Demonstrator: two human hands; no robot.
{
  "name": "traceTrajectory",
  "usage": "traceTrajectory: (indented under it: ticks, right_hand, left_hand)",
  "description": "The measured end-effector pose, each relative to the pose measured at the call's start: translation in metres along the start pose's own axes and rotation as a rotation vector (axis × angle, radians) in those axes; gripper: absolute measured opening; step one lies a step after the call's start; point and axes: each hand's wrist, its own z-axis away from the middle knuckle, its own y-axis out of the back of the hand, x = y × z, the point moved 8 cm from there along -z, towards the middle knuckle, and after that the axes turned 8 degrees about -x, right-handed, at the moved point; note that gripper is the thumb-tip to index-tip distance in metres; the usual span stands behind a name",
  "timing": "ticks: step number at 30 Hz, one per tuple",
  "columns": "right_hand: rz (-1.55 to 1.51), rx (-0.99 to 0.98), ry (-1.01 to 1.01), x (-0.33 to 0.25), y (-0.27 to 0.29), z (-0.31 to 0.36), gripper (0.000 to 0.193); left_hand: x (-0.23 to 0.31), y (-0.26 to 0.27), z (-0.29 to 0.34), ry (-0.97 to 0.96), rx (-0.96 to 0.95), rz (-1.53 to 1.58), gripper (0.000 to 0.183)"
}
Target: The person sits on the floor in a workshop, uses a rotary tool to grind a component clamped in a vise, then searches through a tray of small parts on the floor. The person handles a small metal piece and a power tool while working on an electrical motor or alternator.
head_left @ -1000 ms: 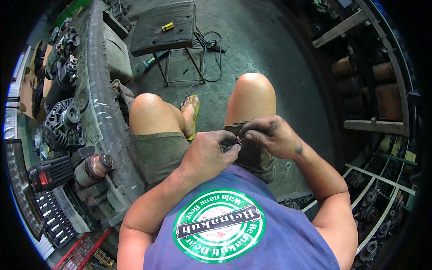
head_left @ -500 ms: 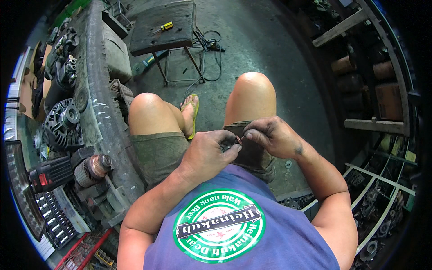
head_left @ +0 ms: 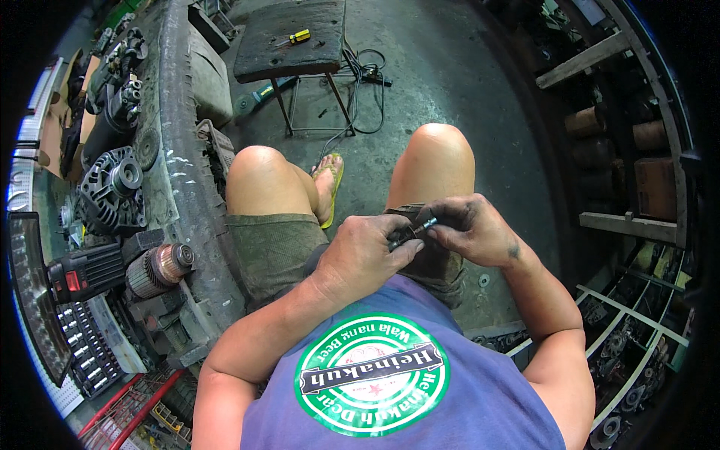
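Silvery part (head_left: 428, 223) between both hands (head_left: 358, 251)

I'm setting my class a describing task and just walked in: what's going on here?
Someone in a purple shirt has both hands together above the lap. The right hand pinches a small shiny metal piece. The left hand is curled close by; what its fingertips hold is hard to make out. A yellow-handled screwdriver lies on the stool ahead.
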Motion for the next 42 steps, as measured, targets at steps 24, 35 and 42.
traceTrajectory:
  ticks: [24, 35, 42]
  right_hand:
    - [0.045, 0.021, 0.058, 0.002, -0.003, -0.002, 0.016]
    - [0.273, -0.017, -0.077, -0.001, -0.001, -0.004, 0.028]
    - [0.017, 0.062, -0.003, 0.009, -0.002, -0.009, 0.022]
  left_hand:
    - [0.002, 0.005, 0.002, -0.055, 0.038, 0.043, 0.036]
    - [-0.001, 0.002, -0.001, -0.008, -0.006, 0.005, 0.036]
    - [-0.002, 0.005, -0.001, -0.049, 0.037, 0.019, 0.039]
